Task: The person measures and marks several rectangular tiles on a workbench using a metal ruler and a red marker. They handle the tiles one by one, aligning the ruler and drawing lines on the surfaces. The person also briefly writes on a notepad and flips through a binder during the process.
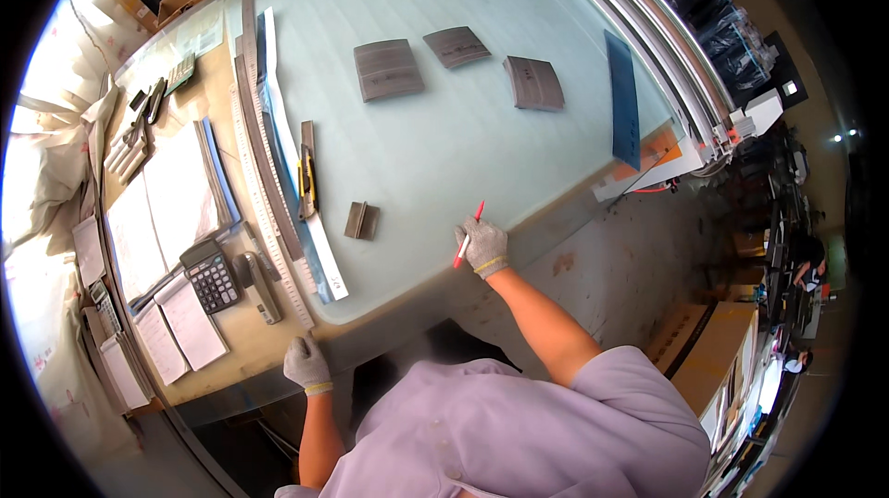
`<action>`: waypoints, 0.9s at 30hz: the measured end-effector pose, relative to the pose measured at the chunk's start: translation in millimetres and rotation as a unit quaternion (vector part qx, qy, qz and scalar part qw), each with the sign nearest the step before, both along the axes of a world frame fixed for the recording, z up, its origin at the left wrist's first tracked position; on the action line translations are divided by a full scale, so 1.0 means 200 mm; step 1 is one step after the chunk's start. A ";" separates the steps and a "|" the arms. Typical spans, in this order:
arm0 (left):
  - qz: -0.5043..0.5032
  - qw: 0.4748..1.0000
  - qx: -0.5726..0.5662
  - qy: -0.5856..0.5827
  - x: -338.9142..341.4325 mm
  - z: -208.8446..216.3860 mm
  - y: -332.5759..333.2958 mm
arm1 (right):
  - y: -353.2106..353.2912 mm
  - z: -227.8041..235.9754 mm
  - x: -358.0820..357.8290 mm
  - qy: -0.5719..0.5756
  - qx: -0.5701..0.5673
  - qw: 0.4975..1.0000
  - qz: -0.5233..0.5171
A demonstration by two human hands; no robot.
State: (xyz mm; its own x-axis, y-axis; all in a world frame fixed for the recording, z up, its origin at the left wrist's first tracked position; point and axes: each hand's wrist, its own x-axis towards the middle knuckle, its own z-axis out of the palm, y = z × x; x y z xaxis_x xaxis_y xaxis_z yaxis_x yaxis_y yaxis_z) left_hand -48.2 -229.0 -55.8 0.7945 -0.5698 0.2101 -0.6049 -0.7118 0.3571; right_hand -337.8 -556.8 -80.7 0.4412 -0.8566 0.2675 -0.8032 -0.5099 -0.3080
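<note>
My right hand (487,246), in a grey knitted glove, is closed around a red and white pen (459,255) above the near right part of the glass tabletop (426,155). My left hand (306,365), gloved likewise, is curled at the table's near edge by the end of a long ruler (269,218); its palm side is hidden. Left of my right hand stands a small folded dark piece (362,220). Farther off lie three dark, slightly curved panels: a large one (388,69), a middle one (457,46) and a right one (534,83).
A yellow and black utility knife (306,181) rests on strips along the left. Beyond are a calculator (211,278), a stapler (256,287), a notepad (192,320) and open papers (167,211). A blue strip (622,100) and a metal rail (639,26) line the right side.
</note>
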 end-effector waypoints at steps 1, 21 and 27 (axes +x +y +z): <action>0.005 1.000 0.003 -0.003 -0.02 0.00 -0.02 | -0.05 -0.03 -0.03 -0.001 0.013 1.000 0.001; -0.292 0.895 -0.122 0.313 -0.72 0.21 -1.99 | -1.86 0.33 -0.61 -0.253 0.219 0.886 -0.320; -0.161 0.842 -0.165 0.489 -1.15 0.05 -3.19 | -2.32 0.10 -0.65 -0.200 0.333 0.879 -0.276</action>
State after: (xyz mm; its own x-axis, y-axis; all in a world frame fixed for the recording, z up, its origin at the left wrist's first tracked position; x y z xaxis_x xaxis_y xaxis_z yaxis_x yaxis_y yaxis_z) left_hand -278.9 -867.6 -44.9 0.4954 -0.8272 -0.2653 -0.0505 -0.3323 0.9418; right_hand -468.0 -1020.9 -61.2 -0.1052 -0.9361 -0.3357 -0.6304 0.3239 -0.7055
